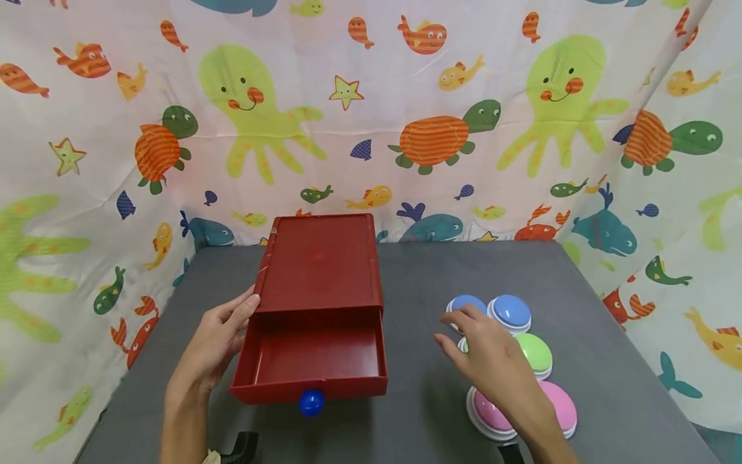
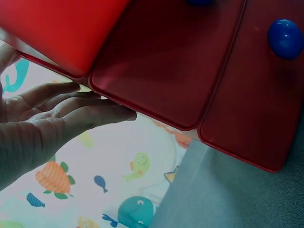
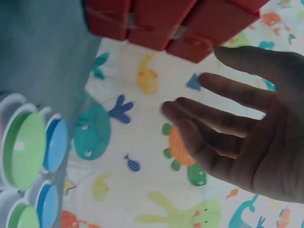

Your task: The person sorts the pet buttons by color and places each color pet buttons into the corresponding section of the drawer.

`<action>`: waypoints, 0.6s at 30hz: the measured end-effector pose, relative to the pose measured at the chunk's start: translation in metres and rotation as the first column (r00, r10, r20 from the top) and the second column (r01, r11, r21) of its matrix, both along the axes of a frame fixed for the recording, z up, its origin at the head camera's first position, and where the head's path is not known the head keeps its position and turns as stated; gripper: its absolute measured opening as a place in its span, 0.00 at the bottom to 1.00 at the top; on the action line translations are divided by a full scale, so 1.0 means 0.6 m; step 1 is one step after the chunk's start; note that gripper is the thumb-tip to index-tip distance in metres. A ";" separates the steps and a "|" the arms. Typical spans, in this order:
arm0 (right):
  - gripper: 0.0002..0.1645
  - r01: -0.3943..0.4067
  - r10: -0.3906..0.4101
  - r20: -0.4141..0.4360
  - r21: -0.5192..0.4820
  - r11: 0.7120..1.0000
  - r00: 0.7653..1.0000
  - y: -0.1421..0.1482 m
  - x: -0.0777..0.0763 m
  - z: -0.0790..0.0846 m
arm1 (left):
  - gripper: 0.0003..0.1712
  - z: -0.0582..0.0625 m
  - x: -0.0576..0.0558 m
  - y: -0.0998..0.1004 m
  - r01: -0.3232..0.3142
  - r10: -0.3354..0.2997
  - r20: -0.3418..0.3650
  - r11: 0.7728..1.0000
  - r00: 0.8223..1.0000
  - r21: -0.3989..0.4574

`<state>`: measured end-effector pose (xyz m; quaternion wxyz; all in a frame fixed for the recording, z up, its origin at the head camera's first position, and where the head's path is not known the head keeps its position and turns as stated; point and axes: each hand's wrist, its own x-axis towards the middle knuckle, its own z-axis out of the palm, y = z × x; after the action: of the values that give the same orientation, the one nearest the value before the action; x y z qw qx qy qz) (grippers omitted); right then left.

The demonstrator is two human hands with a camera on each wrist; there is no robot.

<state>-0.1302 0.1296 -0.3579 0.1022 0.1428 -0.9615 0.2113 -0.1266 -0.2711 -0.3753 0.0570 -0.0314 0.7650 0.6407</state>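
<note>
Left hand [image 1: 213,340] against red cabinet [image 1: 319,264]

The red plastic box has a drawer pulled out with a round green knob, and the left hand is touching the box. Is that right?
Not quite. The head view shows a round blue knob, not a green one, on the red plastic drawer. The rest is right: that drawer is pulled out of the red plastic box, and the left hand touches the box.

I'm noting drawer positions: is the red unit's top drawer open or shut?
Open: in the head view, the top drawer juts out from the red unit, so its inside shows.
</note>
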 end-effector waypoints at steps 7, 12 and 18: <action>0.21 -0.014 -0.001 0.174 0.084 0.996 0.985 0.038 -0.052 -0.030 | 0.40 -0.002 0.000 0.002 -0.005 0.005 -0.009 1.000 1.000 0.018; 0.24 -0.074 0.051 0.225 0.096 0.993 0.973 0.063 -0.107 -0.065 | 0.39 -0.003 0.001 -0.001 -0.003 0.004 -0.018 1.000 1.000 0.031; 0.31 -0.102 0.047 0.283 0.183 0.978 0.958 0.079 -0.154 -0.099 | 0.40 -0.006 -0.001 -0.002 0.005 -0.005 -0.014 0.999 1.000 0.036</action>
<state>-0.2227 0.1769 -0.4175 -0.0563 0.1575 -0.9763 0.1371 -0.1270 -0.2720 -0.3787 0.0538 -0.0239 0.7539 0.6544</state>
